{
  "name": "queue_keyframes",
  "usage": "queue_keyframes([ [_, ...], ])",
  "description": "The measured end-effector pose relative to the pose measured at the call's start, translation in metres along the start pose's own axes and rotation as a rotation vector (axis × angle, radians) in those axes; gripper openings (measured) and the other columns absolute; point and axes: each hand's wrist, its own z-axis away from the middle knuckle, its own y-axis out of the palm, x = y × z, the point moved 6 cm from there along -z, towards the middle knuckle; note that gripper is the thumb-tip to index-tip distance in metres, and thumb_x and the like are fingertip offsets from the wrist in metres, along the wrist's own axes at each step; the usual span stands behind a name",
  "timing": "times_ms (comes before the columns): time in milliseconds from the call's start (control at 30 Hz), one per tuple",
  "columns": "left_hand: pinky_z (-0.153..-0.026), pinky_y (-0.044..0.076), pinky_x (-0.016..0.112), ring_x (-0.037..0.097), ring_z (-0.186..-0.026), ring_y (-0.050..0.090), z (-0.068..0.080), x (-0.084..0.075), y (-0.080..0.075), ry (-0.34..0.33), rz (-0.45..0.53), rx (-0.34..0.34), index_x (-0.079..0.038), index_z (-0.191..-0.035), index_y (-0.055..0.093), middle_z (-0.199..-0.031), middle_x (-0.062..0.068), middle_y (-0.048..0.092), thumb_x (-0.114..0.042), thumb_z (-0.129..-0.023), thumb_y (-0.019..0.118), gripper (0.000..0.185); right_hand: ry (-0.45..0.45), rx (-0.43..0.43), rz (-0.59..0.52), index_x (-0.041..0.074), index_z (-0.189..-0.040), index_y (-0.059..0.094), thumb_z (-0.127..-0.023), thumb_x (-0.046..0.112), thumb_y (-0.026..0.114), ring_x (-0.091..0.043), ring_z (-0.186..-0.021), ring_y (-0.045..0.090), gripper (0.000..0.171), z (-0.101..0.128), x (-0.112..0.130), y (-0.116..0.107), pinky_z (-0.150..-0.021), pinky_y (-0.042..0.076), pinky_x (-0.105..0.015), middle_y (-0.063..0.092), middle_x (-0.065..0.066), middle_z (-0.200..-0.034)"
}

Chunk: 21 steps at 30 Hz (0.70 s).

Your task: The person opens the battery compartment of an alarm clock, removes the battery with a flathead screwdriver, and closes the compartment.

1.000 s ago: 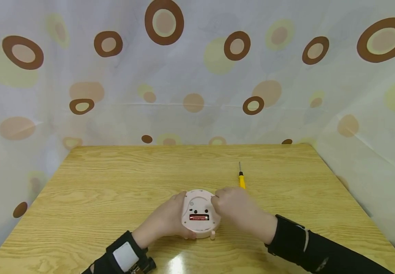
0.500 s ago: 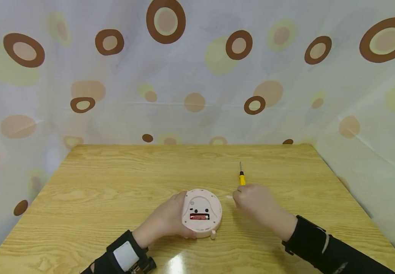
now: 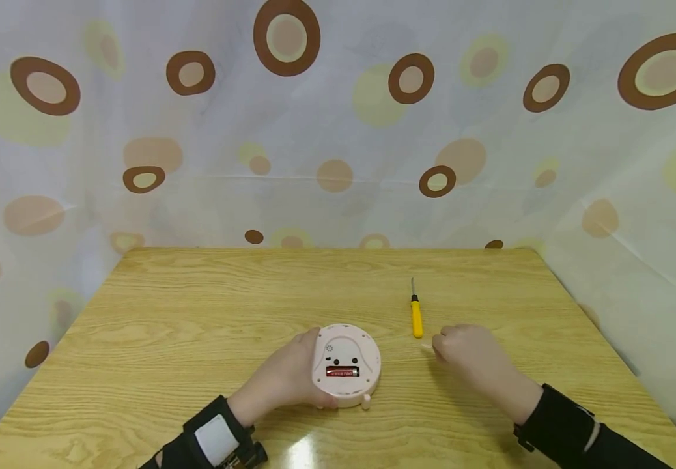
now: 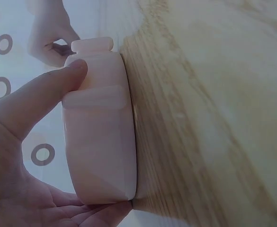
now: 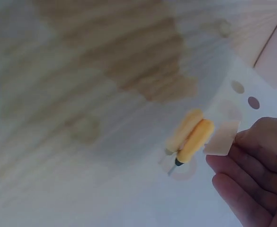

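A round, pale pink clock-like device (image 3: 346,391) lies on the table with its back facing up. In its open battery compartment sits a red battery (image 3: 342,371). My left hand (image 3: 291,372) grips the device from the left, thumb on its near side wall and fingers round the far side, as the left wrist view also shows. Off to the right, my right hand (image 3: 473,355) pinches a small pale battery cover (image 5: 222,139) between thumb and forefinger, apart from the device. A screwdriver (image 3: 417,319) with a yellow handle lies just beyond that hand.
Everything rests on a wood-grain table (image 3: 226,293). A patterned curtain (image 3: 338,130) stands behind the table and along both sides. A small foot or knob (image 3: 366,401) juts from the device's near edge.
My right hand has moved right, away from the device, carrying the battery cover with it and uncovering the screwdriver's handle. The left hand and the device have stayed in place.
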Motion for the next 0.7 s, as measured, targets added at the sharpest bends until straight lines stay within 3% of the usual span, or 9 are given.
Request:
queue_keyframes([
  [267, -0.115, 0.05, 0.058, 0.042, -0.135, 0.059, 0.0, -0.001, -0.001, 0.01, -0.007, -0.008, 0.012, -0.157, 0.034, -0.149, 0.03, 0.056, -0.033, -0.059, 0.105, 0.13, 0.028, 0.065, 0.011, 0.015, -0.063, 0.059, -0.08, 0.008, 0.09, -0.004, -0.052, 0.037, 0.037, 0.014, -0.005, 0.01, -0.047, 0.037, -0.022, 0.045, 0.006, -0.056],
  [700, -0.115, 0.05, 0.057, 0.04, -0.134, 0.06, 0.001, -0.002, -0.001, 0.015, 0.002, -0.011, 0.011, -0.157, 0.035, -0.148, 0.028, 0.057, -0.033, -0.059, 0.104, 0.128, 0.014, 0.069, 0.016, 0.013, -0.062, 0.059, -0.085, 0.012, 0.088, -0.006, -0.05, 0.036, 0.038, 0.017, -0.005, 0.016, -0.046, 0.038, -0.023, 0.045, 0.005, -0.056],
])
